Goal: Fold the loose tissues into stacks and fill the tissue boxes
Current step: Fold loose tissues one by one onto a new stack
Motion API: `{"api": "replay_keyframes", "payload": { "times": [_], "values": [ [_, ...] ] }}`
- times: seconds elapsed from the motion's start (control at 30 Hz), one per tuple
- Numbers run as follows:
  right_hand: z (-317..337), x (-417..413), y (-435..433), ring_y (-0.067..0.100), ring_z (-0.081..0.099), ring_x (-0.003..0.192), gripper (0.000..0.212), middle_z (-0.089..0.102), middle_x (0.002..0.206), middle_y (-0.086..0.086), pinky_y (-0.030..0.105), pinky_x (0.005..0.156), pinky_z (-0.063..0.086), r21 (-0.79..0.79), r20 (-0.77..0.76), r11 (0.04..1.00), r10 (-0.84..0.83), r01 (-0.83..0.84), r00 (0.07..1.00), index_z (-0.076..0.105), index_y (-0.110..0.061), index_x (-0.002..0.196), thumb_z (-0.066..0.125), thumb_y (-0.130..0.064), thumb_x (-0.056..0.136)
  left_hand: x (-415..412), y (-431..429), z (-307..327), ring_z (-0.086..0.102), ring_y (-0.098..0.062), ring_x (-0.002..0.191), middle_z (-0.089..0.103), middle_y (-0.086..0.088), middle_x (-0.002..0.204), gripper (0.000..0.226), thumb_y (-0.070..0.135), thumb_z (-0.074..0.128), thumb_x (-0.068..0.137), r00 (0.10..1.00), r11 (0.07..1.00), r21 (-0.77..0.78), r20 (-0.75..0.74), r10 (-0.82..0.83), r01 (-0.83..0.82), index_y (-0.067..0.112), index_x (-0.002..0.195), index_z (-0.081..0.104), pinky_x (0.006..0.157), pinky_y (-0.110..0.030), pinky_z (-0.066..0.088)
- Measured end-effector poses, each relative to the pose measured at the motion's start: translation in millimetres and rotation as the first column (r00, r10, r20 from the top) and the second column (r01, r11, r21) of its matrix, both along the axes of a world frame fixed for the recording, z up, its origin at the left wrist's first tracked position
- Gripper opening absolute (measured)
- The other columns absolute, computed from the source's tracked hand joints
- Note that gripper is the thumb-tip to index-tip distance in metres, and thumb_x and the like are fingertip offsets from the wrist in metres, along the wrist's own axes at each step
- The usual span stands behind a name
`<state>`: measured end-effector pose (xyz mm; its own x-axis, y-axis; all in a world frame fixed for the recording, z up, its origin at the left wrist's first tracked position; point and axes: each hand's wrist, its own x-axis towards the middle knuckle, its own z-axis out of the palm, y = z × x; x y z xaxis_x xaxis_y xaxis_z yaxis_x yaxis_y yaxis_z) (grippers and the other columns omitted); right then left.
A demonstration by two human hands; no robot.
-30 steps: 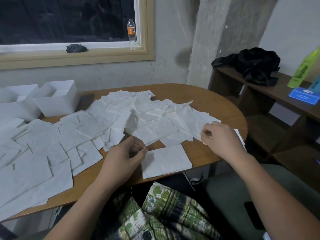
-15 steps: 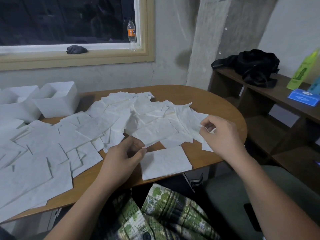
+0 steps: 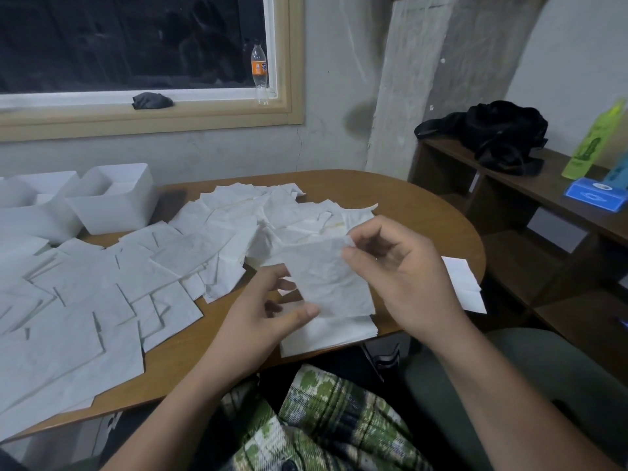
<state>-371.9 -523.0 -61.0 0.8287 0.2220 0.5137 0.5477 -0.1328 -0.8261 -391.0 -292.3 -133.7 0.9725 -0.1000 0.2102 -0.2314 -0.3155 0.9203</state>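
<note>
Right hand (image 3: 390, 266): thumb and forefinger pinch the top right corner of one tissue (image 3: 326, 280), held up above the near table (image 3: 414, 209) edge. Other fingers loosely curled.
Left hand (image 3: 265, 307): half open, thumb and fingertips at the tissue's lower left edge; real grip or mere touch, cannot tell.
Stack (image 3: 329, 338) of folded tissues lies directly beneath the held one, at the near edge.
Loose tissues (image 3: 102, 294) cover the table's left and middle.
Two white boxes (image 3: 115, 202) far left, just beside each other, tops open.
One more folded piece (image 3: 465, 283) right of the right hand.
</note>
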Motion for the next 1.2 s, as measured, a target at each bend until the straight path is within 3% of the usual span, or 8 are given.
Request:
{"api": "replay_keyframes", "payload": {
  "times": [0.1, 0.3, 0.4, 0.57, 0.77, 0.87, 1.0, 1.2],
  "values": [
    [-7, 2, 0, 0.033, 0.066, 0.092, 0.009, 0.071, 0.093, 0.010, 0.035, 0.083, 0.054, 0.089, -0.041, 0.996, 0.001, 0.002, 0.999, 0.071, -0.012, 0.096, 0.073, -0.004, 0.099, 1, 1, -6, 0.071, -0.031, 0.107, 0.073, -0.003, 0.121, 0.040, 0.052, 0.078, 0.093, 0.998, 0.997, -0.056, 0.017, -0.055, 0.056, 0.020, 0.117, 0.074, 0.098, -0.064, 0.052],
    [-27, 5, -14, 0.027, 0.067, 0.089, 0.026, 0.071, 0.096, 0.013, 0.039, 0.083, 0.054, 0.190, -0.209, 0.975, -0.076, 0.116, 0.975, 0.071, -0.020, 0.105, 0.076, 0.001, 0.092, 2, 8, -3, 0.067, -0.037, 0.092, 0.074, -0.016, 0.097, 0.026, 0.035, 0.081, 0.092, 0.999, 0.955, -0.295, -0.032, 0.030, -0.038, 0.011, 0.097, 0.074, 0.091, -0.044, 0.046],
    [-40, 0, -19, 0.030, 0.069, 0.087, 0.031, 0.071, 0.089, 0.008, 0.040, 0.083, 0.052, 0.124, -0.299, 0.988, -0.055, 0.096, 0.953, 0.068, -0.020, 0.114, 0.076, 0.001, 0.093, 2, 7, 0, 0.061, -0.016, 0.079, 0.068, -0.007, 0.085, 0.019, 0.027, 0.079, 0.098, 0.996, 0.939, -0.334, -0.051, 0.074, -0.087, 0.010, 0.094, 0.071, 0.083, -0.036, 0.044],
    [-60, -6, -15, 0.004, 0.055, 0.065, 0.014, 0.059, 0.067, -0.014, 0.013, 0.068, 0.044, -0.023, -0.308, 0.988, -0.150, 0.150, 0.939, 0.072, -0.021, 0.098, 0.079, -0.010, 0.095, -2, 3, 4, 0.058, -0.009, 0.076, 0.072, -0.010, 0.087, 0.013, 0.025, 0.079, 0.096, 0.990, 0.959, -0.247, -0.060, 0.127, -0.138, 0.014, 0.092, 0.076, 0.076, -0.027, 0.043],
    [-76, -6, -18, 0.008, 0.067, 0.074, 0.011, 0.071, 0.075, -0.009, 0.021, 0.072, 0.051, -0.264, -0.238, 0.923, -0.345, 0.282, 0.908, 0.073, -0.031, 0.095, 0.083, -0.026, 0.093, 6, 8, -4, 0.067, -0.039, 0.089, 0.074, -0.015, 0.089, 0.013, 0.040, 0.084, 0.091, 0.967, 0.965, -0.068, -0.054, 0.251, -0.254, 0.028, 0.094, 0.081, 0.074, -0.038, 0.048],
    [-82, -5, -19, 0.009, 0.064, 0.070, 0.012, 0.068, 0.071, -0.005, 0.025, 0.071, 0.050, -0.322, -0.226, 0.901, -0.372, 0.291, 0.900, 0.072, -0.029, 0.097, 0.083, -0.028, 0.092, 11, 9, -9, 0.072, -0.024, 0.082, 0.076, -0.003, 0.083, 0.012, 0.042, 0.086, 0.089, 0.959, 0.959, 0.046, -0.036, 0.280, -0.278, 0.031, 0.092, 0.080, 0.076, -0.046, 0.056],
    [-84, -4, -20, 0.004, 0.059, 0.066, 0.014, 0.065, 0.070, -0.011, 0.013, 0.061, 0.043, -0.411, -0.162, 0.850, -0.423, 0.329, 0.891, 0.070, -0.028, 0.097, 0.083, -0.028, 0.092, 15, 7, -11, 0.068, -0.006, 0.075, 0.073, 0.014, 0.080, 0.012, 0.041, 0.085, 0.089, 0.954, 0.942, 0.165, -0.025, 0.299, -0.291, 0.032, 0.086, 0.077, 0.065, -0.029, 0.050],
    [-88, -1, -20, 0.004, 0.063, 0.072, 0.017, 0.065, 0.069, -0.006, 0.010, 0.061, 0.043, -0.477, -0.121, 0.815, -0.431, 0.329, 0.894, 0.069, -0.032, 0.099, 0.083, -0.027, 0.092, 21, 6, -14, 0.063, -0.003, 0.080, 0.068, 0.006, 0.073, 0.017, 0.040, 0.089, 0.086, 0.953, 0.902, 0.309, 0.061, 0.298, -0.302, 0.033, 0.085, 0.073, 0.061, -0.020, 0.043]
  ]
}}
